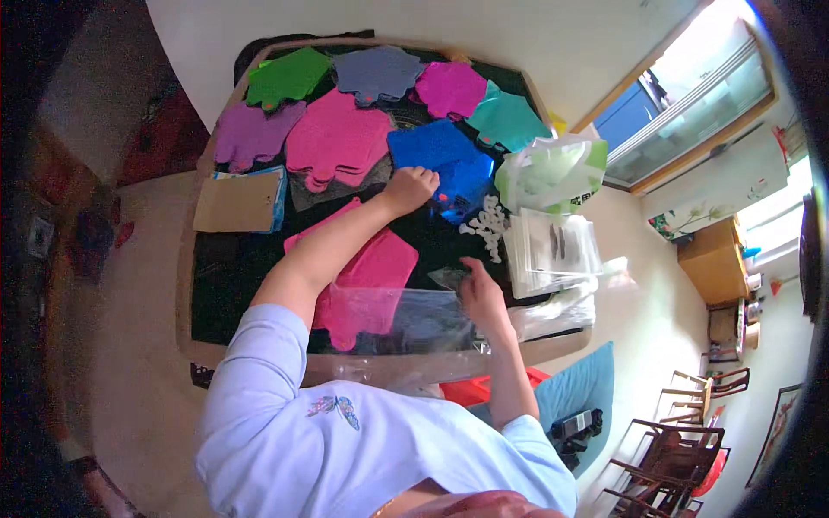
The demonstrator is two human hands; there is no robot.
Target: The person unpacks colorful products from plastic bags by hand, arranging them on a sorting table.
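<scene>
My left hand (412, 191) reaches across the table with its fingers curled at the left edge of a stack of shiny blue cut-out sheets (440, 151). Whatever lies between those fingers is hidden. Lower and to the right, my right hand (485, 298) grips the edge of a clear plastic bag (423, 312). This bag spreads leftward over the near part of bright pink cut-out sheets (380, 263), which lie under my left forearm. Small white pieces (489, 226) sit in a pile between the blue stack and my right hand.
More cut-out stacks line the far side: green (289, 76), grey-blue (377, 72), magenta (451, 88), teal (508, 119), purple (257, 135) and pink (338, 136). Brown cardboard (237, 204) lies left. A green-white bag (553, 173) and clear packets (553, 250) crowd the right edge.
</scene>
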